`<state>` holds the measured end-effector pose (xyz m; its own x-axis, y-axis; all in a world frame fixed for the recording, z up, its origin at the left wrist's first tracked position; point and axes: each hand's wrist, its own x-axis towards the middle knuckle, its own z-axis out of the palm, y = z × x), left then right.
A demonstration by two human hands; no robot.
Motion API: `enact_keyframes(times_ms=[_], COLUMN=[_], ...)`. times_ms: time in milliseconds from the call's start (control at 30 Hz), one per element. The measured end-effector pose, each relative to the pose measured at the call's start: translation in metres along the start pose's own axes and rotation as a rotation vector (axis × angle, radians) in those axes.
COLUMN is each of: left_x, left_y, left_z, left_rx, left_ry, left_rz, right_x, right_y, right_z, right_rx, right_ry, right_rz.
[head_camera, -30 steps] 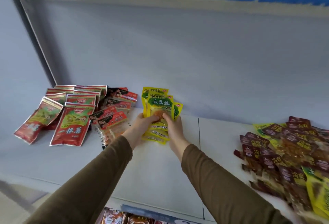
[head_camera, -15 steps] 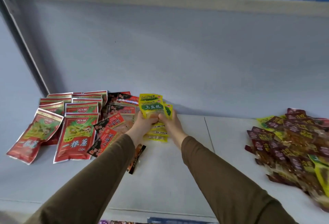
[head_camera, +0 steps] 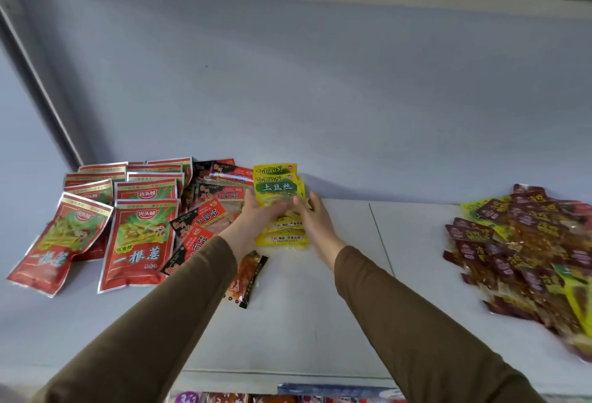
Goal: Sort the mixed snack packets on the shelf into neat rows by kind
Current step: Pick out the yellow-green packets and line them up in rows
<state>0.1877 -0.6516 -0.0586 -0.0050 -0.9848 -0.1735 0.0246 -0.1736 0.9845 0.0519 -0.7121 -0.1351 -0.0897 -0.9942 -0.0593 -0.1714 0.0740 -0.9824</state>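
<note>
We are reaching both arms forward over the shelf (head_camera: 320, 306), brown sleeves running up from the bottom corners. Our left hand (head_camera: 256, 220) is cupping the left edge of the yellow packets (head_camera: 277, 188), fingers curled round the stack, and our right hand (head_camera: 315, 217) is pressing against its right edge with the thumb laid over the front. The stack is lying near the back wall, the upper packets overlapping the lower ones in a short row running toward us.

Just beside our left wrist the black-and-red packets (head_camera: 205, 213) are fanning out, one loose packet (head_camera: 248, 277) lying partly under the forearm. Farther left the big red packets (head_camera: 141, 239) are lying in overlapping rows. Well apart on the right, the mixed heap of dark red packets (head_camera: 525, 242) is lying blurred, with yellow ones showing among them.

Compared with half a second ago, our hands are sitting a little wider apart on the stack, and more of the top packet's face is showing.
</note>
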Motion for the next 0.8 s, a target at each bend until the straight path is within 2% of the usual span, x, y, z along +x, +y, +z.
enact_keyframes(times_ms=[267,533,800], left_x=[0.008,0.003,-0.001], left_y=[-0.003,-0.009,-0.015], left_z=[-0.007,-0.012,-0.016], left_rx=[0.074,0.152,0.209], left_ry=[0.066,0.062,0.035], left_rz=[-0.021,0.009,-0.035], right_x=[0.012,-0.038,-0.062], right_y=[0.029,-0.008,-0.004], right_z=[-0.001,-0.006,0.0], right_rx=[0.055,-0.044,-0.139], right_ry=[0.045,0.003,0.114], right_rz=[-0.01,-0.058,-0.079])
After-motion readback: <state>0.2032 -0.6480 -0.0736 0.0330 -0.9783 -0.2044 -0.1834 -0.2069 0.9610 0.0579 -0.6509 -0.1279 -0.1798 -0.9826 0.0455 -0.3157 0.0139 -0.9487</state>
